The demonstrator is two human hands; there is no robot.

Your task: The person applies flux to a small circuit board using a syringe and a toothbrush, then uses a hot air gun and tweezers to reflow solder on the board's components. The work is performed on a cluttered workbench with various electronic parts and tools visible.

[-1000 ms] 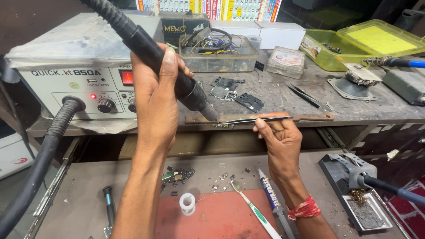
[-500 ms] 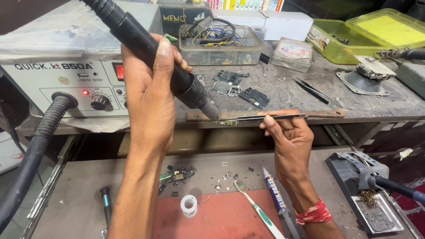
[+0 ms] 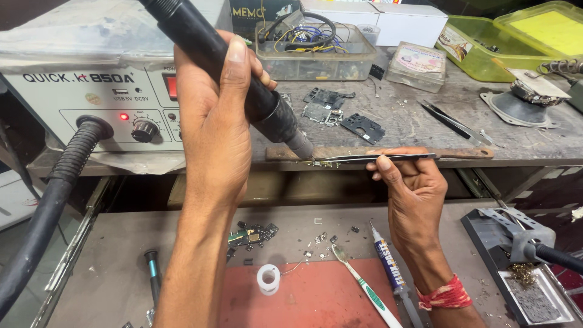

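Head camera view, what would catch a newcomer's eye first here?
The left hand in the middle, gripping a thick black hot-air wand angled down at a small circuit board on the bench edge. Beside it the right hand steadies the board with tweezers. At left sits the grey control box.

Left hand [image 3: 215, 121] around hot-air wand [image 3: 237, 79], right hand [image 3: 413, 188] pinching tweezers [image 3: 376, 157].

An electronics repair workshop: a hot-air rework station [image 3: 91, 97] at ten o'clock, loose circuit boards [image 3: 328, 106] and tweezers [image 3: 452, 121] at one o'clock.
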